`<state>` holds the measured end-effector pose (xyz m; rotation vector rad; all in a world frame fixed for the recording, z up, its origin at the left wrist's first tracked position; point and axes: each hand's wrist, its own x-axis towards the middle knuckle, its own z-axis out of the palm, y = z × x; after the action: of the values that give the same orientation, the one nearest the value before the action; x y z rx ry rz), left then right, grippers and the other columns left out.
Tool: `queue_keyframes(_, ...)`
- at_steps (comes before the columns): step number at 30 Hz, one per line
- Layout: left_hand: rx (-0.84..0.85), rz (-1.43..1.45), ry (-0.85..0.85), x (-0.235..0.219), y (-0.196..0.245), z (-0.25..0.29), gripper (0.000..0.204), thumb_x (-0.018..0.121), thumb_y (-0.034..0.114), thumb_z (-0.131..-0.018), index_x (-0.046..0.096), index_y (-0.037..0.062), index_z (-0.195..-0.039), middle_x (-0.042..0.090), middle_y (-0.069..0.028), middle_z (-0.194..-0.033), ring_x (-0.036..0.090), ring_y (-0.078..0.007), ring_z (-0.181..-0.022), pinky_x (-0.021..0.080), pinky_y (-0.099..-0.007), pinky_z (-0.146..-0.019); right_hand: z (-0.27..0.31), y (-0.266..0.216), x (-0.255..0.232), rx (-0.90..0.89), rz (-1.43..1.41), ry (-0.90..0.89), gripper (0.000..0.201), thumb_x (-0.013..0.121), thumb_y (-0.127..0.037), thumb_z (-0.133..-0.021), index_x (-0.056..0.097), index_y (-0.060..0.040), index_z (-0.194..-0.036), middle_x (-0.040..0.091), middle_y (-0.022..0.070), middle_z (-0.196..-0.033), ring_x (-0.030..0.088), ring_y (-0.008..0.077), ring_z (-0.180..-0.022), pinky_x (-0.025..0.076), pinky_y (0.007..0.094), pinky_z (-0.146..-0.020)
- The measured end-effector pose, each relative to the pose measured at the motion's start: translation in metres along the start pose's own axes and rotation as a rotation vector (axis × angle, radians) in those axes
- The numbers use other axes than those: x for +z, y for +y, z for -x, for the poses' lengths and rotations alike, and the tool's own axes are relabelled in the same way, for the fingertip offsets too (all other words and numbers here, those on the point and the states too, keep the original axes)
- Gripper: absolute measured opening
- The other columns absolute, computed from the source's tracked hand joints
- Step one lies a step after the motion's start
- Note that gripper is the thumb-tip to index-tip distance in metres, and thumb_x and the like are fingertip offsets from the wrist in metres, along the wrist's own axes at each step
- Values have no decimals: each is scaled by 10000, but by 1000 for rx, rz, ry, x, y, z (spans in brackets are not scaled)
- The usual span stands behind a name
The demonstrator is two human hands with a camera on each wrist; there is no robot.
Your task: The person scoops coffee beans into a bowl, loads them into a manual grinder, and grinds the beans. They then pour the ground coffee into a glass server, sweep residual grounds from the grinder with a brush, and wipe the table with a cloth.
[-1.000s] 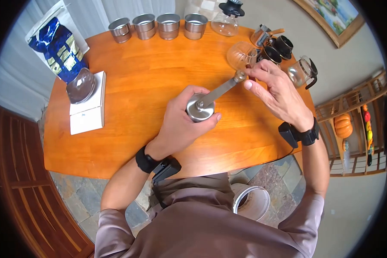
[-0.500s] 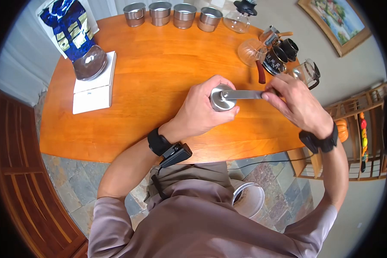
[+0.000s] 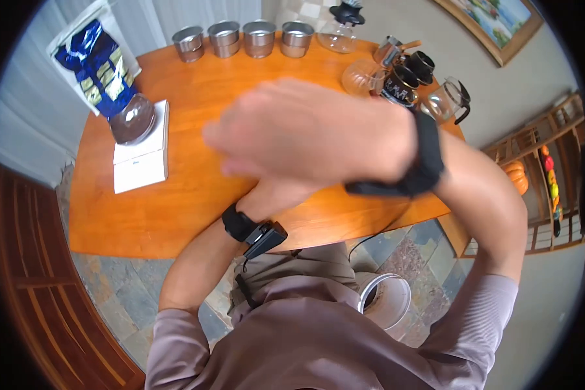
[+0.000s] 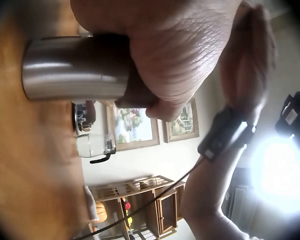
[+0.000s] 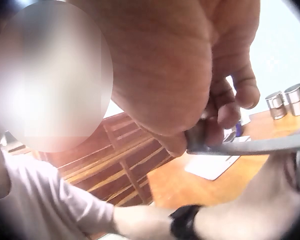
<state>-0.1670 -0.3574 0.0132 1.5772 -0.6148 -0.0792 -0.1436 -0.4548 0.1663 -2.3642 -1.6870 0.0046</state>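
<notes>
My left hand grips the upper part of a steel hand coffee grinder, whose lower end is close over the wooden table in the left wrist view. Blurred in the head view, my right hand reaches across above the left hand and hides the grinder there. The right wrist view has the right fingers curled round the knob at the end of the grinder's flat metal crank. That crank points towards the person's left side.
Left on the table are a white scale, a dark transparent bowl and a blue-and-white bag. Several metal cups line the back. Glass carafes and black cups stand back right. A white bucket is on the floor.
My right hand has taken hold of the crank knob and swung it from the right, over the grinder, to the left. The left hand keeps its grip on the grinder.
</notes>
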Motion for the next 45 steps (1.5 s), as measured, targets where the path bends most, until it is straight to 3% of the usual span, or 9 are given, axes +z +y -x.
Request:
queue_keyframes(5, -71, 148, 13, 2, 7, -11, 331, 799, 82, -790, 597, 50, -1051, 671, 9, -869, 623, -67, -743, 516, -243, -675, 25, 99, -11, 385, 232, -2, 297, 630, -269, -991, 617, 10, -887, 647, 179, -753, 670, 341, -738, 523, 461, -680)
queue_keyframes(9, 11, 40, 116, 1, 3, -18, 326, 794, 83, -798, 599, 54, -1058, 665, 5, -871, 626, -69, -753, 520, -248, -685, 124, 81, -27, 684, -42, -165, 339, 629, -302, -1020, 648, 10, -888, 592, 99, -687, 538, 157, -621, 435, 352, -588)
queue_keyframes(13, 112, -65, 100, 4, 6, -19, 333, 779, 62, -802, 596, 54, -1080, 665, 0, -897, 624, -73, -766, 519, -246, -702, 162, 17, -2, 839, -302, 47, 377, 654, -342, -1001, 655, -3, -835, 492, 115, -592, 463, 221, -523, 378, 376, -528)
queue_keyframes(18, -10, 192, 111, 0, -2, -17, 326, 752, 9, -808, 593, 51, -1090, 659, -9, -907, 615, -87, -796, 515, -250, -719, 150, -27, 25, 431, -101, 192, 347, 725, -342, -931, 644, -25, -817, 612, 137, -702, 625, 346, -670, 497, 457, -611)
queue_keyframes(27, -39, 311, 213, -4, -31, -28, 281, 798, 39, -806, 642, 37, -1039, 665, -4, -895, 636, -97, -822, 526, -280, -749, 73, -38, 33, 85, 221, 83, 508, 626, -482, -956, 636, -33, -718, 599, 118, -636, 621, 317, -619, 496, 407, -588)
queue_keyframes(35, 343, -449, 122, -1, -26, -8, 242, 793, 38, -797, 685, 30, -1013, 715, -37, -974, 659, -102, -845, 536, -289, -750, -16, 33, 44, 292, 131, 112, 541, 526, -466, -988, 732, 1, -808, 714, 234, -822, 705, 412, -789, 567, 486, -754)
queue_keyframes(37, -56, -28, 102, -1, -9, -16, 266, 810, 103, -780, 681, 15, -995, 725, -45, -952, 654, -92, -837, 531, -278, -756, -17, 60, 31, 430, 115, 79, 562, 479, -471, -1002, 743, 5, -858, 721, 234, -839, 699, 426, -853, 561, 504, -799)
queue_keyframes(38, 11, 11, 162, 3, -10, -17, 264, 800, 105, -792, 664, 14, -1000, 710, -32, -903, 644, -89, -794, 527, -273, -722, -16, 83, 31, 551, 151, 3, 551, 465, -460, -1012, 734, 6, -893, 704, 246, -822, 693, 415, -815, 549, 517, -784)
queue_keyframes(45, 103, -83, 266, -7, -12, -27, 302, 792, 130, -813, 633, 17, -1043, 686, -17, -866, 636, -86, -800, 520, -260, -730, 122, 104, 15, 781, -166, 89, 534, 464, -425, -1061, 568, 86, -947, 453, 163, -680, 503, 245, -627, 455, 425, -644)
